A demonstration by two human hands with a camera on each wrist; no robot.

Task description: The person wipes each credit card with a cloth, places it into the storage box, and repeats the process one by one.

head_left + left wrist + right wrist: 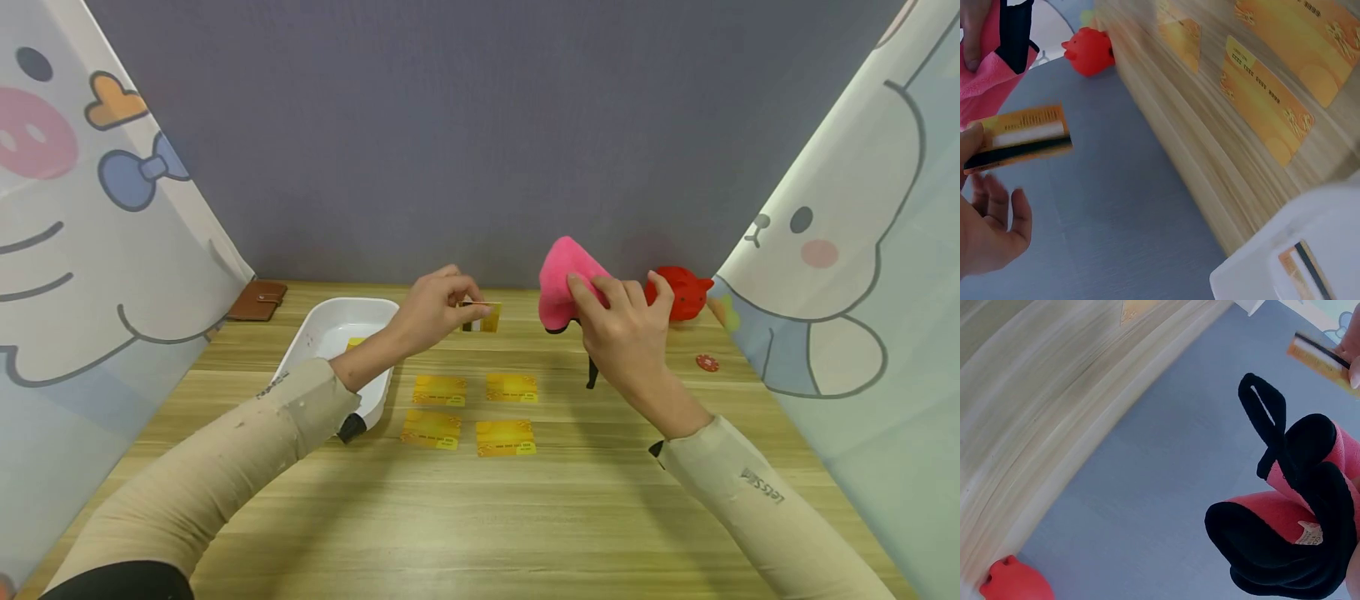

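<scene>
My left hand (431, 312) pinches a gold bank card (486, 320) between thumb and fingers, raised over the table. In the left wrist view this card (1029, 134) shows its back, with a black stripe and a white strip. To its right, my right hand (628, 333) grips a folded pink plush cloth (564, 279). Black edging, a hanging loop (1263, 406) and a small white label show on the cloth in the right wrist view. A gap separates the card from the cloth. Several gold cards (512, 387) lie face up in two rows below the hands.
On the left stands a white tray (360, 305) with a card (354, 342) inside, partly behind my left forearm. A brown wallet (257, 300) lies at the back left. At the right are a red piggy bank (681, 292) and a red poker chip (707, 362). Walls border the table.
</scene>
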